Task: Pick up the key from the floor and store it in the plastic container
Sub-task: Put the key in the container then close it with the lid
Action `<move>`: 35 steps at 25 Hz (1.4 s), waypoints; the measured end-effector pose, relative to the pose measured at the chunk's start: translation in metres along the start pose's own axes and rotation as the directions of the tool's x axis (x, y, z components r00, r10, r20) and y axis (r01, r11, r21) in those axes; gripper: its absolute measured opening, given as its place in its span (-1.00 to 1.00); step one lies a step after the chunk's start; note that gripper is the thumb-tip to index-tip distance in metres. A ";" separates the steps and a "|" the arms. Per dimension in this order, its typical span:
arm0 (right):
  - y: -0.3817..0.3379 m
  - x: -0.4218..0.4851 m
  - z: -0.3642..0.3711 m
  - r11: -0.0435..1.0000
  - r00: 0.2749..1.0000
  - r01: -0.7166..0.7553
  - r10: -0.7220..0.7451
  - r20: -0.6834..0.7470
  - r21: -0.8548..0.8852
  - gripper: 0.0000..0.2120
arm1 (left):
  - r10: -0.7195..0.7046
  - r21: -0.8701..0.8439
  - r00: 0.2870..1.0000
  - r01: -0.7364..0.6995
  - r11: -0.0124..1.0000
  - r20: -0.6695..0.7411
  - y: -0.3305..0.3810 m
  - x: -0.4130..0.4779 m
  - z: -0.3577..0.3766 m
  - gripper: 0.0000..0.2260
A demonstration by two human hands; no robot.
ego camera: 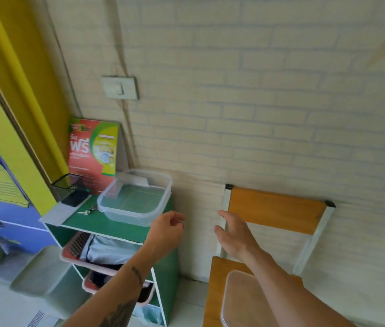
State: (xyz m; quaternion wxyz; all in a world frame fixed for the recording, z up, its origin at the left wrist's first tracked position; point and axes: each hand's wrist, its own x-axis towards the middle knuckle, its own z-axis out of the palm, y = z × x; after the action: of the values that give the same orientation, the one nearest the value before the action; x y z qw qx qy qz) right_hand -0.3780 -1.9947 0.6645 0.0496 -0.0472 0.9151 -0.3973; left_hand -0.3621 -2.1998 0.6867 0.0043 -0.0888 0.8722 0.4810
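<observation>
Nearest in the head view, one translucent lid (243, 300) is being seen lying on the seat of one wooden chair (276, 208), under the right forearm. Two hands are being held up above it. The right hand (232, 234) is being held spread, fingers loosely extended toward the chair back, with nothing in it. The left hand (166, 228) is being held loosely curled; whether anything small is being pinched in it cannot be told.

Just beyond and to the left of the left hand, one clear plastic container (137, 197) is being seen standing open and apparently empty on the green top of one shelf unit (106, 223). The container's long axis is running from near left to far right. Of the two hands, the left is judged the nearer.

Touching or just beside the container's left near corner, one small bunch of keys (87, 211) is being seen lying on the green top, not on the floor. It lies left of and beyond the left hand. No key is being seen on the visible floor.
</observation>
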 end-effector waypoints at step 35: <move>-0.139 0.158 0.200 0.892 0.944 -0.213 0.083 -0.319 -0.399 -0.56 | 0.240 0.487 0.969 -0.241 0.839 0.066 -0.238 0.179 -0.224 -0.60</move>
State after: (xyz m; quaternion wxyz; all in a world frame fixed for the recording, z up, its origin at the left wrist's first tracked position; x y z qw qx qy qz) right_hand -0.5020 -2.2532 0.6221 -0.0678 0.0730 0.9778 -0.1845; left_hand -0.4834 -2.5387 0.5909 -0.0325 0.0259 0.9698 0.2402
